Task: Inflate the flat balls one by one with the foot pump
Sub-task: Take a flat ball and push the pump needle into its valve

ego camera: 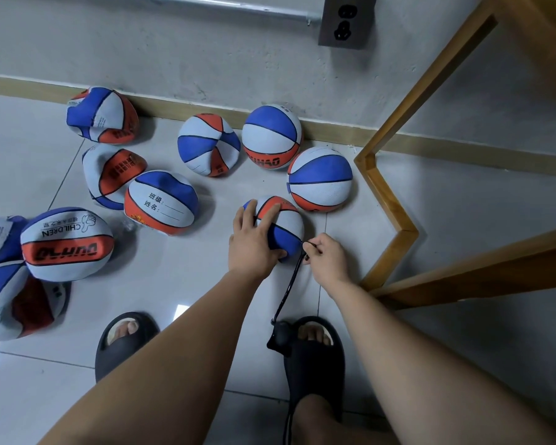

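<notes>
The left hand (254, 242) is gripping the flat ball (286, 220) from its left side. The right hand (328, 256), just beside the ball's near-right edge, is pinching the tip of the hose (289, 284), which is pointing leftward into the ball.

Foot pump (280, 339), lower centre: mostly hidden under the right sandal (315, 361); only its black front end shows. Hose (290, 284) tip at ball (288, 224): covered by right hand (326, 255); joint not visible. Balls (0, 297) at left edge: cut off. Socket (347, 22), top: cropped.
</notes>
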Motion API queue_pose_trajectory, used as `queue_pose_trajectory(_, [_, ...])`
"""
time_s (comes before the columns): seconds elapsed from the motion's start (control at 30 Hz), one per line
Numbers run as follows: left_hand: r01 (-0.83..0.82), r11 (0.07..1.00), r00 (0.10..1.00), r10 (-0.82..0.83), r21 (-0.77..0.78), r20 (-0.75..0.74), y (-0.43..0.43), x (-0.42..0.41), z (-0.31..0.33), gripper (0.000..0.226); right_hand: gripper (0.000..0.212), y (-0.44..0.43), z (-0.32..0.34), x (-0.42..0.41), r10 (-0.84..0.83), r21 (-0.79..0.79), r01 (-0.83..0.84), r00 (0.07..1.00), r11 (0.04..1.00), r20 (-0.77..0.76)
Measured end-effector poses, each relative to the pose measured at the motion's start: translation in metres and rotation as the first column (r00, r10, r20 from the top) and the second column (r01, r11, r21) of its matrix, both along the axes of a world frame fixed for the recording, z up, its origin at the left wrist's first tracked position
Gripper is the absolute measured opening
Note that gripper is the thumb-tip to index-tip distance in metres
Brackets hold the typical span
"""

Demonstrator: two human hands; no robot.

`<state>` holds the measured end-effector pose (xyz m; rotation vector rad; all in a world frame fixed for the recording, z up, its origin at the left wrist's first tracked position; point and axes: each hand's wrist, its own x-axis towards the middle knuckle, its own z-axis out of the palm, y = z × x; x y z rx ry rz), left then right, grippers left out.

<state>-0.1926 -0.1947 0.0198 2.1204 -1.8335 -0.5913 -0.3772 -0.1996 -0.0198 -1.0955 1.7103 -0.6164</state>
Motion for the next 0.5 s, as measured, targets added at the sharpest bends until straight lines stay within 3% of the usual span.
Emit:
queue_pose_trajectory(0.07, [-0.017,1.000,0.999,0.017,0.006,-0.031,-0.001,0.002,0.001,0.114,0.019,0.001,0.001,-0.002,0.027,-0.026,-0.029,0.997,0.999,-0.077])
queue_pose_trajectory(0.3, [0.007,0.998,0.996,-0.001,0.062,-0.094,-0.013,0.009,0.008,0.115,0.020,0.030,-0.014,-0.026,-0.297,0.091,0.291,0.952,0.953,0.072])
queue_pose_trajectory(0.5, [0.032,0.993,0.973,-0.005,0.113,-0.232,-0.003,0.031,0.010,0.119,0.009,0.013,0.032,-0.010,-0.247,-0.034,0.254,0.958,0.967,0.142])
